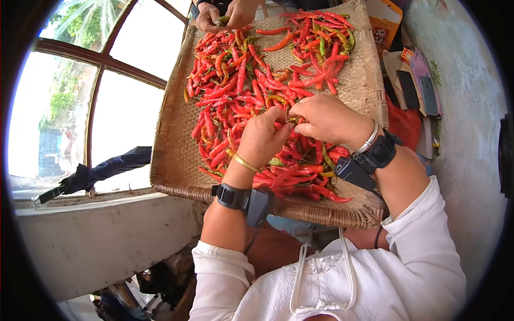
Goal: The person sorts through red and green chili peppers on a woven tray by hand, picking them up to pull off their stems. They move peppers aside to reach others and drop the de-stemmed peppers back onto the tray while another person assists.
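Many chili peppers [225, 99], mostly red with some green and orange ones, lie heaped in a shallow woven basket [176, 150]. Over the near heap my left hand [262, 136] is closed, thumb and fingers bent toward each other, with red showing in the gap. My right hand [329, 120] comes in from the right, also closed in a pinch. Both sets of fingertips meet just above the peppers. What they grip is too small and covered to make out. A gold bangle and a black strapped device sit on my left wrist; the right has a silver bangle and another device.
At the far edge another person's hands [225, 13] hold a small greenish thing over the basket. A folded dark umbrella [115, 166] leans by the window at left. Two phones [408, 89] and bags lie along the right wall. A separate pepper pile [321, 48] occupies the far right.
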Motion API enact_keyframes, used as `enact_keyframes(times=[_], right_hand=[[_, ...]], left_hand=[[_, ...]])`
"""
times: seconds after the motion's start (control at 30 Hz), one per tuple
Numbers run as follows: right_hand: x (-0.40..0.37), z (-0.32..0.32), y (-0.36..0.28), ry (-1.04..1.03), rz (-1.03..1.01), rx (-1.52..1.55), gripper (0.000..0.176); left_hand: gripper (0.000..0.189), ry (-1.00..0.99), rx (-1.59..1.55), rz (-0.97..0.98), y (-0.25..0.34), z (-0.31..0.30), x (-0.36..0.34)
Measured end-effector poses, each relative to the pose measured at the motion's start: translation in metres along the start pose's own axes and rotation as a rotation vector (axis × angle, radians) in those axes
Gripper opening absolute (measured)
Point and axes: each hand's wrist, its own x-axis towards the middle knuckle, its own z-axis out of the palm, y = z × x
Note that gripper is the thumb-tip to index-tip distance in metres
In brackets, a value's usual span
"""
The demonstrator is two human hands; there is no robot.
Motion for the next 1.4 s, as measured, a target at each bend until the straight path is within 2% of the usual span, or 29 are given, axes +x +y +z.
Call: enact_keyframes(times=[0.07,0.13,0.27,0.37,0.4,0.47,0.5,0.53,0.57,0.63,0.67,0.73,0.77,0.8,0.83,0.87,0.9,0.93,1.0,1.13,1.27,1.33,1.4], right_hand=[[0.002,0.002,-0.001,0.024,-0.011,0.053,0.022],[0.005,0.0,-0.004,-0.068,0.023,0.15,0.025],[0.003,-0.004,-0.012,-0.046,0.035,0.321,0.022],[0.006,-0.001,-0.005,0.001,0.041,0.332,0.021],[0.007,-0.004,-0.004,-0.007,0.063,0.284,0.021],[0.011,-0.005,0.007,0.023,0.174,0.108,0.024],[0.015,-0.007,0.013,0.057,0.179,0.072,0.026],[0.02,-0.008,0.019,0.091,0.183,0.036,0.029],[0.026,-0.009,0.023,0.089,0.185,0.037,0.029],[0.04,-0.009,0.024,0.349,0.25,0.776,0.037],[0.043,-0.009,0.024,0.347,0.249,0.776,0.037],[0.047,-0.01,0.023,0.41,0.336,0.665,0.037],[0.047,-0.005,0.026,0.439,0.227,0.518,0.034],[0.044,-0.003,0.027,0.436,0.226,0.518,0.034],[0.041,-0.002,0.026,0.195,0.224,0.248,0.031],[0.038,-0.001,0.025,-0.046,0.215,-0.023,0.037],[0.034,0.002,0.023,-0.153,0.273,-0.024,0.029],[0.03,0.006,0.023,-0.156,0.274,-0.026,0.029],[0.024,0.016,0.027,-0.284,0.304,-0.284,0.021],[0.023,0.006,0.01,-0.483,0.303,-0.257,0.014],[0.023,0.012,0.015,-0.411,0.236,-0.299,0.013],[0.023,0.003,0.015,-0.293,0.217,-0.2,0.014],[0.02,-0.01,0.016,-0.258,0.183,-0.149,0.014]], left_hand=[[0.014,0.06,-0.387,-0.098,0.002,-0.001,-0.004],[0.01,0.096,-0.925,-0.121,0.01,0.0,-0.007],[0.009,0.102,-1.097,-0.125,0.012,-0.002,-0.009],[0.019,0.034,-1.247,-0.125,0.003,-0.005,-0.006],[0.019,0.03,-1.25,-0.129,0.004,-0.006,-0.005],[0.024,0.177,-0.989,-0.321,0.006,-0.008,-0.004],[0.026,0.175,-0.771,-0.341,0.004,-0.006,-0.003],[0.026,0.174,-0.773,-0.343,-0.002,-0.002,-0.004],[0.026,0.105,-0.561,-0.252,-0.012,0.005,-0.004],[0.025,-0.003,-0.152,-0.133,-0.008,0.008,-0.004],[0.025,-0.002,-0.153,-0.134,-0.008,0.011,-0.004],[0.025,-0.022,0.125,0.019,-0.013,0.02,-0.004],[0.026,-0.03,0.214,0.05,-0.015,0.024,-0.004],[0.026,-0.028,0.213,0.047,-0.017,0.028,-0.004],[0.027,-0.062,0.269,0.072,-0.018,0.031,-0.003],[0.027,-0.095,0.326,0.096,-0.018,0.033,-0.002],[0.027,-0.173,0.324,0.069,-0.018,0.033,-0.001],[0.027,-0.172,0.32,0.068,-0.018,0.034,0.0],[0.023,-0.209,0.339,0.063,-0.018,0.036,0.001],[0.018,-0.24,0.352,0.057,-0.023,0.036,0.001],[0.015,-0.125,0.239,0.106,-0.016,0.024,0.001],[0.013,-0.077,0.164,0.137,-0.015,0.014,0.002],[0.011,0.05,-0.263,-0.113,-0.012,0.002,0.001]])
